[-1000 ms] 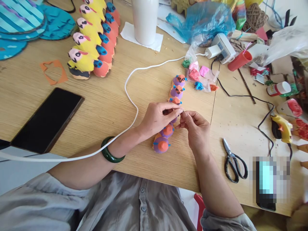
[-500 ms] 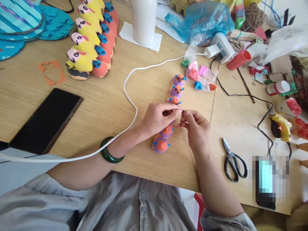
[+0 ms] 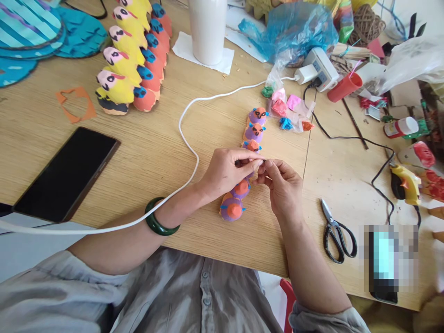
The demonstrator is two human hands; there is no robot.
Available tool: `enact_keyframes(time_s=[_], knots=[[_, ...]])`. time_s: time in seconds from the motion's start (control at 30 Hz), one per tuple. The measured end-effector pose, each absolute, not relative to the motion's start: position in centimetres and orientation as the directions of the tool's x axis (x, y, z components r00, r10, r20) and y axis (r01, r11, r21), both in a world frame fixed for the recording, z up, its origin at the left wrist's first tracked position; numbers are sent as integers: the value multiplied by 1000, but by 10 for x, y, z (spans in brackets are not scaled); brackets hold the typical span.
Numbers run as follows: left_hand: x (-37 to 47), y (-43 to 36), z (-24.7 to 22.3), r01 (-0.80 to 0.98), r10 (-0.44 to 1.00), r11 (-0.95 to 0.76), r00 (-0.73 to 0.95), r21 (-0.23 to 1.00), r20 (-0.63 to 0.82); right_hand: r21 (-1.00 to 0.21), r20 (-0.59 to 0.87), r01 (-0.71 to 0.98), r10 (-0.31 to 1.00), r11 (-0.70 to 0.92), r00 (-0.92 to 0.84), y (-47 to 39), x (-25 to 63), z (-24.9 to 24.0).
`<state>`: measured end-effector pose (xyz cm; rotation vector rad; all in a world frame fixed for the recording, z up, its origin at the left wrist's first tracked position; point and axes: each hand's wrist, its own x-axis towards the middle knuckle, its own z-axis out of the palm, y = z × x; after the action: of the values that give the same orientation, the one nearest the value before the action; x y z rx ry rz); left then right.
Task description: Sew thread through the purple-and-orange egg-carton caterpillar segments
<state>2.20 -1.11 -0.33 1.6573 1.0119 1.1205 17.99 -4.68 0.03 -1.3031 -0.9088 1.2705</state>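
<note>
Over a row of purple egg-carton bumps (image 3: pixel 231 211) with orange clay faces and small blue ears, my two hands meet at the fingertips. A tiny dark piece (image 3: pixel 264 160) shows between them, too small to make out fully. My left hand (image 3: pixel 225 171), with a green bangle on its wrist, pinches with thumb and index finger from the left. From the right, my right hand (image 3: pixel 282 182) closes thumb against forefinger at the same spot. The far bumps carry black facial marks; the two nearest have plain orange faces. My hands hide the middle of the row.
Black-handled scissors (image 3: pixel 335 231) lie right of my right arm. A white cable (image 3: pixel 189 138) crosses the table and my left forearm. Small bags of coloured clay (image 3: pixel 280 106), a phone (image 3: pixel 65 175), yellow carton figures (image 3: pixel 118 83) and a yellow glue gun (image 3: pixel 405 184) lie around.
Almost nothing differs. The fingers of my right hand have shifted very slightly at the pinch; my left hand stays in place.
</note>
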Motion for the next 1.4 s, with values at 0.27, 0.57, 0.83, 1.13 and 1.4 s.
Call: enact_keyframes(time_s=[0.27,0.57,0.83,1.13,1.4], knots=[[22,-11,-4,187,942,-278,245,942,229,-995,-95,-4,970,-96,223,-48,180,2],[22,-12,-3,201,932,-312,253,929,258,-998,-59,7,978,-61,202,-50,179,4],[22,-12,-1,136,954,-199,252,970,161,-998,-44,32,971,-53,235,-49,180,2],[24,-10,-2,95,958,-135,265,986,105,-998,-40,38,973,-50,229,-51,179,2],[24,-11,-4,84,960,-178,233,981,154,-998,-50,13,973,-54,226,-50,179,1]])
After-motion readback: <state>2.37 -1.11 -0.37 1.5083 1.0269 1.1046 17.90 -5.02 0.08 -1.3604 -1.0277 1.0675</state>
